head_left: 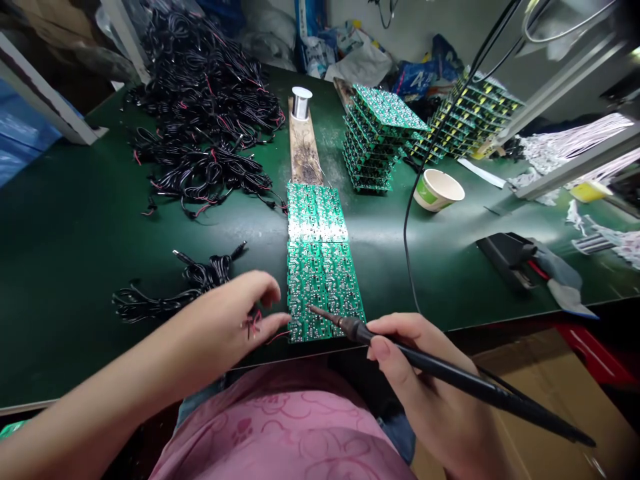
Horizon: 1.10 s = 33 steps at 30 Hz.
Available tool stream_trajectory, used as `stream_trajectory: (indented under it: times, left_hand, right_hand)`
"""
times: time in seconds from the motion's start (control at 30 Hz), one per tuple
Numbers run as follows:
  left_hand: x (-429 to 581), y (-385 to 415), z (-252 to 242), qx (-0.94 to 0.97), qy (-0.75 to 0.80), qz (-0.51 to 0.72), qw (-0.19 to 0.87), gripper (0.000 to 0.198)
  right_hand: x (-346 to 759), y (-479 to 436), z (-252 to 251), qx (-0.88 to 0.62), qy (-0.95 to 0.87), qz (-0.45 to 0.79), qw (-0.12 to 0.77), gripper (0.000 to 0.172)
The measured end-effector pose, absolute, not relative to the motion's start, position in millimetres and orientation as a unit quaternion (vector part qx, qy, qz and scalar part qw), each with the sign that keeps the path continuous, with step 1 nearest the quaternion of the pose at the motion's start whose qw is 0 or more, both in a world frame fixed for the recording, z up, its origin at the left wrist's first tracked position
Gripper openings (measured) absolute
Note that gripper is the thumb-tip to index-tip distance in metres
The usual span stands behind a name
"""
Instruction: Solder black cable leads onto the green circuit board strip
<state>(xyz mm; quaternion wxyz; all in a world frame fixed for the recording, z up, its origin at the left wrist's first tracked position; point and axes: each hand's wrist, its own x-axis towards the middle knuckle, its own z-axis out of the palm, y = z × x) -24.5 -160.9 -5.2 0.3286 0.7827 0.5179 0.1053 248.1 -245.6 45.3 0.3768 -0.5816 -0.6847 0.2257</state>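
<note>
Circuit boards (313,263) lie between spread left grip (233,317) and right grip (435,400) pinching soldering iron (465,380).

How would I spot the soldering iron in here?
On the green table, find the flat green boards at its near edge. Beside them, the right hand holds the soldering iron; unlike those boards, it's black and pen-shaped with a slim tip.

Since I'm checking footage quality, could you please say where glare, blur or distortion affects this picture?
In the head view: a white glare band crosses the circuit boards, with softer sheen on the green table; the pale wires near the right edge look soft; the white post at upper left slants, perhaps from wide-angle distortion.
</note>
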Motion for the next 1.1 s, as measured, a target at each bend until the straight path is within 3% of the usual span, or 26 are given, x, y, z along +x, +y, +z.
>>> stream_trajectory:
  times: [0.17,0.33,0.43,0.53,0.77,0.97,1.1]
  left_hand:
    - [-38,-144,-1,0.819,0.471,0.116,0.307,0.023]
    - [-45,-142,-4,0.841,0.436,0.12,0.298,0.031]
    - [-39,-144,-4,0.845,0.429,0.135,0.29,0.03]
    - [-31,-147,-7,0.841,0.44,0.13,0.287,0.026]
    - [-33,-143,3,0.807,0.474,0.123,0.329,0.034]
    - [-39,-137,15,0.779,0.485,0.092,0.387,0.031]
    - [-41,-143,13,0.759,0.497,0.076,0.414,0.028]
  right_hand:
    - [253,-243,45,-0.58,-0.685,0.22,0.381,0.007]
    - [237,-232,30,-0.548,-0.679,0.244,0.422,0.013]
    - [210,-215,11,-0.471,-0.705,0.256,0.465,0.027]
    - [185,-197,-8,-0.412,-0.748,0.253,0.453,0.044]
    - [182,-182,-18,-0.444,-0.736,0.222,0.461,0.043]
    - [190,-192,-7,-0.471,-0.703,0.278,0.454,0.043]
    - [183,-194,-10,-0.442,-0.688,0.358,0.451,0.052]
